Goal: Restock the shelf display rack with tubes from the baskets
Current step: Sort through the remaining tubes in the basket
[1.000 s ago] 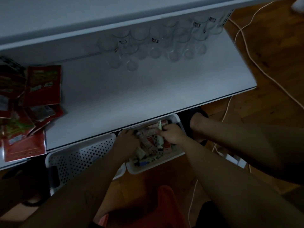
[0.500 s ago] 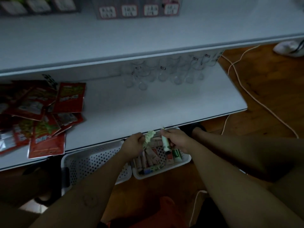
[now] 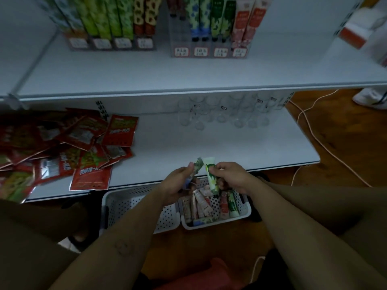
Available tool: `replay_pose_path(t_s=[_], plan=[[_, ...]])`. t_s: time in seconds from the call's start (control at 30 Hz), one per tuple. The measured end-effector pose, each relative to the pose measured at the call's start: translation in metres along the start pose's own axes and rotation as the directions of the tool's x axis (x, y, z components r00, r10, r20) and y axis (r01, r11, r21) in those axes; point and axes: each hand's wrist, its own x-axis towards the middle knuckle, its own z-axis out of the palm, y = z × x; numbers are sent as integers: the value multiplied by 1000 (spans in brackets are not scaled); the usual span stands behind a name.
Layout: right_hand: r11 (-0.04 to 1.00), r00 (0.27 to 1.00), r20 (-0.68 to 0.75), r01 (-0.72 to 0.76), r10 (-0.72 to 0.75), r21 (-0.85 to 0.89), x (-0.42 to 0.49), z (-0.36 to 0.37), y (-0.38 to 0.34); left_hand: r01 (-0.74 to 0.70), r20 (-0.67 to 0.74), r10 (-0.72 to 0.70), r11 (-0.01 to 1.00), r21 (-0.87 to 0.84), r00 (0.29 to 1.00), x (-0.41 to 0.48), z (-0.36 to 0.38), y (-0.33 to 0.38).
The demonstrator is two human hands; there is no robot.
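My left hand (image 3: pixel 178 183) hangs just above the tube basket (image 3: pixel 217 225), thumb and fingertips pinching a dark leaf-patterned tube (image 3: pixel 197 165) that tilts up over the basket's far rim. My right hand (image 3: pixel 232 176), also above that basket, has its fingers curled round a white-and-green tube (image 3: pixel 211 176), flat end up, lower end pointing down into the basket. The two tubes' upper ends sit just beside each other; I cannot tell if they touch. More tubes lie heaped inside the basket. A second perforated basket (image 3: pixel 125 206) sits against its left side. The display rack (image 3: pixel 209 52) stands well beyond the basket on the upper shelf, and red packets (image 3: pixel 83 147) lie beyond it to the left
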Motion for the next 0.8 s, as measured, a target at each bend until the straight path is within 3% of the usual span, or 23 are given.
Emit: replay_pose_path(t_s=[0.17, 0.3, 0.47, 0.53, 0.57, 0.63, 0.73, 0.8], plan=[[972, 998, -62, -42, 29, -230, 7, 8, 22, 16, -117, 0, 991, 137, 993, -1, -4, -15], [810, 994, -91, -107, 67, -577, 23, 8, 61, 113, -222, -69, 976, 188, 973, 3, -7, -25], [639, 968, -181, -252, 177, -727, 40, 10, 94, 136, -132, -102, 950, 282, 986, 9, -17, -37], [576, 964, -217, -266, 155, -773, 45, 15, 97, 119, -135, -79, 941, 316, 988, 13, -23, -44], [555, 973, -195, -230, 122, -799, 47, 18, 94, 114, -157, -67, 942, 314, 985, 14, -26, -47], [556, 994, -13, -70, 105, -828, 49, 30, 86, 103, -200, -42, 946, 307, 979, 15, -32, -53], [580, 937, 290, 128, 197, -805, 54, 51, 77, 113, -223, -41, 941, 319, 974, 18, -39, -61], [596, 899, 344, 124, 272, -794, 64, 62, 88, 125, -214, -50, 928, 352, 976, 21, -42, -64]])
